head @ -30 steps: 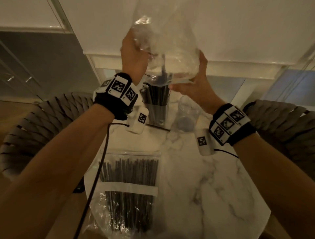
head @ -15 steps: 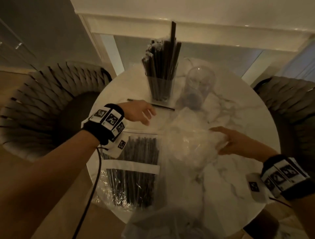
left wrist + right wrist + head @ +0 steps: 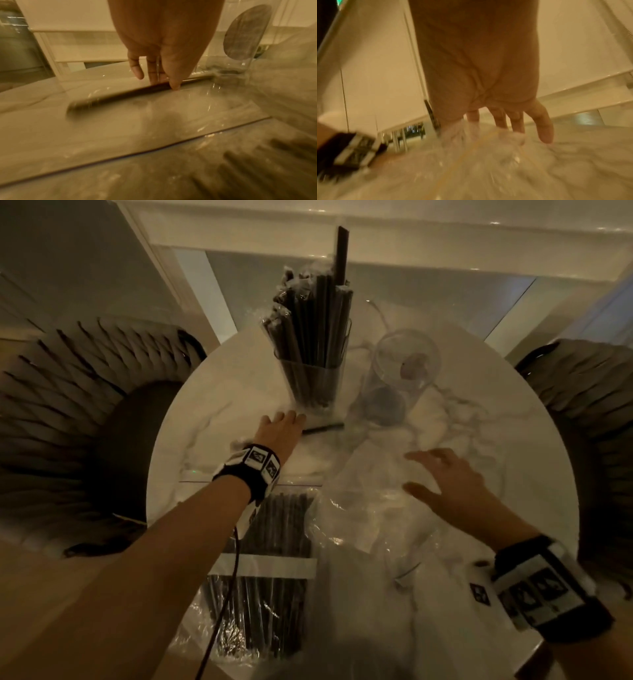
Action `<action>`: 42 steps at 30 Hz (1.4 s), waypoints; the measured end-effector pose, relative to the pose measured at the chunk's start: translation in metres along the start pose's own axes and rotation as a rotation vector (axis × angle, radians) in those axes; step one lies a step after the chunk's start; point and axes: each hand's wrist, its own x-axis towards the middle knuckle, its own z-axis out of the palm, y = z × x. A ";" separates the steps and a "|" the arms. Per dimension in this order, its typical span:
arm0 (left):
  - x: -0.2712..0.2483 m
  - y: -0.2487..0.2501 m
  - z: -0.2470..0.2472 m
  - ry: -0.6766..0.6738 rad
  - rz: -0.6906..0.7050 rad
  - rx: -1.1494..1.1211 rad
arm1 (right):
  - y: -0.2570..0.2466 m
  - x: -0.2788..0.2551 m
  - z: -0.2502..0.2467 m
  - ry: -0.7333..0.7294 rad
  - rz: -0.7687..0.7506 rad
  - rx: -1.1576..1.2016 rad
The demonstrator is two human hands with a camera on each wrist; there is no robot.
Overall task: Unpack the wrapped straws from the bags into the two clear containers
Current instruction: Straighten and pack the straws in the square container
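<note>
the left hand (image 3: 279, 431) reaches out flat over the marble table (image 3: 212, 419), fingers straight and loosely spread, its fingertips (image 3: 175, 85) coming down on a single loose dark straw (image 3: 323, 428) that lies on the tabletop; the wrist view shows the tips touching the straw, not curled round it. just beyond that hand stands the square clear container (image 3: 313, 385), packed with upright wrapped dark straws (image 3: 308, 313), one of them poking well above the rest. to the right of it, ahead of the right hand, is the round clear container (image 3: 399, 374), with no straws in it. the right hand (image 3: 448, 487) is spread open, fingers apart and relaxed, over the crumpled empty clear bag (image 3: 370, 518) that lies between the two forearms; in the right wrist view its fingertips (image 3: 546, 135) touch or nearly touch the plastic, and the blur does not let me tell which. under the left forearm, near the person's edge of the table, lies a full bag of straws (image 3: 267, 583), flat, with a white band across its middle, the dark straws lined up inside. a black cable (image 3: 222, 604) runs from the left wristband back along the arm. woven chairs (image 3: 68, 405) sit outside each hand, on either side of the table.
</note>
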 end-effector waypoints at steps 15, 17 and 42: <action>-0.087 -0.034 -0.224 0.944 0.165 -0.906 | -0.092 0.020 -0.092 0.449 -0.480 0.417; -0.066 -0.028 -0.237 1.056 0.174 -0.923 | -0.121 0.038 -0.112 0.476 -0.551 0.454; 0.001 -0.025 -0.125 0.346 -0.093 -1.035 | -0.126 0.118 -0.111 0.239 -0.437 0.476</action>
